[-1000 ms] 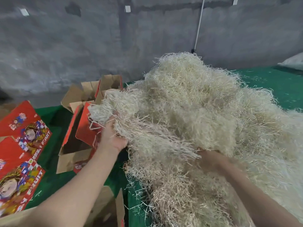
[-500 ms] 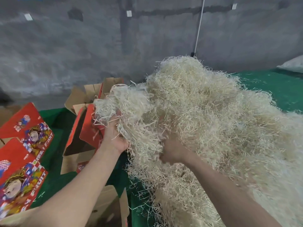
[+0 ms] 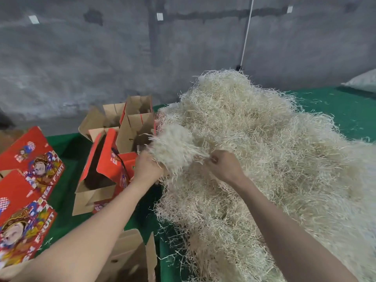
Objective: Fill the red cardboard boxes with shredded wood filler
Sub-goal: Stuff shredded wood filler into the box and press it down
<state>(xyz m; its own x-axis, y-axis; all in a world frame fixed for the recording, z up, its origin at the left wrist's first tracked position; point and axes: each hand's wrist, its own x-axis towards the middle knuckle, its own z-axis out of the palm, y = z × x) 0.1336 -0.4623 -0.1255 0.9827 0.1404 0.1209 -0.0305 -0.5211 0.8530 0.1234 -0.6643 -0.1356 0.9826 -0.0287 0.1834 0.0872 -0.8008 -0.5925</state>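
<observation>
Both hands have drawn a clump [image 3: 173, 147] clear of the shredded wood filler pile [image 3: 254, 159], where a moment ago the right hand was buried in the heap. The left hand [image 3: 146, 169] now grips the clump from below at the pile's left edge. Its fingers are wrapped into the base and mostly hidden by the strands. The right hand [image 3: 223, 167] sits against the pile's near-left slope. Its fingers [image 3: 212, 158] are curled, and thumb and forefinger pinch the trailing strands [image 3: 200, 156] that run from the clump. That pinch appears to be there to tear or comb off the last fibres tying the handful to the heap, so it comes away as one tidy wad.

Just left of the pile stands an open red cardboard box [image 3: 101, 169], flaps up and mouth showing dark, with no filler visible inside. It stands close, probably so a handful needs only a short swing across. Another open box [image 3: 134, 119] stands behind it, touching the pile's far-left fringe. Printed red boxes [image 3: 34, 159] lie well to the left of the pile, and one more brown flap [image 3: 130, 257] sits at its near-left foot, all on the green covering [image 3: 345, 110].
</observation>
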